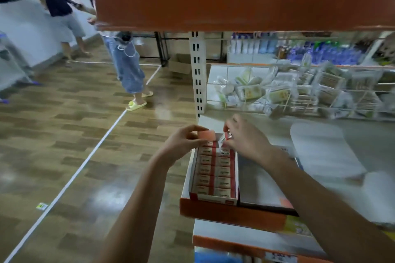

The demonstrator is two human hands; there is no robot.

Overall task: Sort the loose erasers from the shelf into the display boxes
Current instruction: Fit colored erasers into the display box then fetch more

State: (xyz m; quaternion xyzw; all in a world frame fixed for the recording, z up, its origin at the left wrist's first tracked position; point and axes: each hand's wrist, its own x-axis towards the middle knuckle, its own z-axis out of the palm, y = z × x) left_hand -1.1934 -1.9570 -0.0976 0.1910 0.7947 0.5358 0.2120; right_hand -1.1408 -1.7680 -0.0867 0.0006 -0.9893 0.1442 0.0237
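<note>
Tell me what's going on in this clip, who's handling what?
A person is filling a display box of erasers on a store shelf. The left hand grips the box's raised flap at the far end. The right hand pinches a single eraser tilted over the right-hand row's far end. Both rows look nearly full of red-and-white erasers. Other people stand in the aisle to the left.

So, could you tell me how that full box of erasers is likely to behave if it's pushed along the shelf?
The box would probably slide flat rather than tip, since it sits low and long on the shelf. Packed in two tight rows, its erasers likely won't shift. Its thin card walls may flex.
</note>
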